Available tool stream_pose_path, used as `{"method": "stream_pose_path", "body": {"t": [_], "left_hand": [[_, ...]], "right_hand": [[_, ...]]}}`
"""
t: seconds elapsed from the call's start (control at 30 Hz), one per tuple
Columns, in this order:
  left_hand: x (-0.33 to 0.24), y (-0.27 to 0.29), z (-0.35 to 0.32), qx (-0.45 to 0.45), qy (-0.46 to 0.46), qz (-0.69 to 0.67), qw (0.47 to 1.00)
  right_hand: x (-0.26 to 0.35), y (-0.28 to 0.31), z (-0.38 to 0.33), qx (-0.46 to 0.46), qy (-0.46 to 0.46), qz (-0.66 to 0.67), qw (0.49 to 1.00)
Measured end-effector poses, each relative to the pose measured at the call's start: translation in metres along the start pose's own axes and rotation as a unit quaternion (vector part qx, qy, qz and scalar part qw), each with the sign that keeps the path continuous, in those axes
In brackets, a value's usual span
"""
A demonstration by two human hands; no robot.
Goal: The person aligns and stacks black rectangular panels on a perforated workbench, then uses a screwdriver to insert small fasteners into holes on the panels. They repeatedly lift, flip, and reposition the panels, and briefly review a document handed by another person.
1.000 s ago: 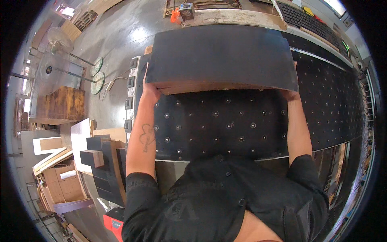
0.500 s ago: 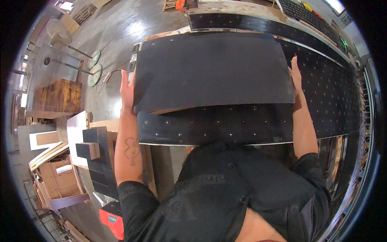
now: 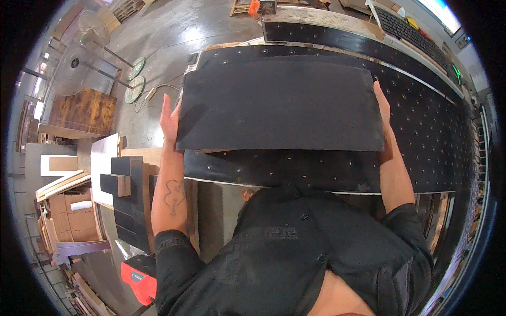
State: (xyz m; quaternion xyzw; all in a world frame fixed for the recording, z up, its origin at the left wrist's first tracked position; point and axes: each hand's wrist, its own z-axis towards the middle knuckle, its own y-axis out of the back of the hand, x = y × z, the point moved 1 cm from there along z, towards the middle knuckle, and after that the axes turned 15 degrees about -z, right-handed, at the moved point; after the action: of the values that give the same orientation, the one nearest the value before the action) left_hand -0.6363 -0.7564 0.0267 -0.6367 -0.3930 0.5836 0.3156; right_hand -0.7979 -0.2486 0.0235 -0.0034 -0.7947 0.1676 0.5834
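Note:
A wide, dark rectangular panel (image 3: pixel 279 105) is held between my two hands, above a black worktable (image 3: pixel 429 126) dotted with small metal studs. My left hand (image 3: pixel 169 122) grips its left short edge, thumb side up, with the fingers partly hidden by the panel. On the opposite short edge my right hand (image 3: pixel 383 105) presses in, its fingertips out of sight. The panel's near long edge sits a little above the table, and a strip of studded surface shows in front of it.
Stacked black boards (image 3: pixel 126 210) stand on my left, near a red and black object (image 3: pixel 139 279). Two pedestal fans (image 3: pixel 76 66) are on the floor beyond. A raised ledge (image 3: pixel 327 37) borders the table's far side, with a keyboard (image 3: pixel 408 34) at far right.
The panel has come toward me with both hands on it, uncovering more studs along the table's far side. The whole view has shifted slightly.

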Motion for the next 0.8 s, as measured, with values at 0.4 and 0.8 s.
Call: {"method": "stream_pose_path", "body": {"t": [0.4,0.8], "left_hand": [[-0.019,-0.026,-0.027,0.062,-0.022,-0.05,0.997],[-0.027,-0.034,-0.07,-0.021,-0.145,0.096,0.984]], "right_hand": [[0.05,-0.02,-0.017,-0.082,0.056,-0.026,0.995],[0.044,-0.04,-0.016,0.027,0.061,-0.017,0.998]]}}
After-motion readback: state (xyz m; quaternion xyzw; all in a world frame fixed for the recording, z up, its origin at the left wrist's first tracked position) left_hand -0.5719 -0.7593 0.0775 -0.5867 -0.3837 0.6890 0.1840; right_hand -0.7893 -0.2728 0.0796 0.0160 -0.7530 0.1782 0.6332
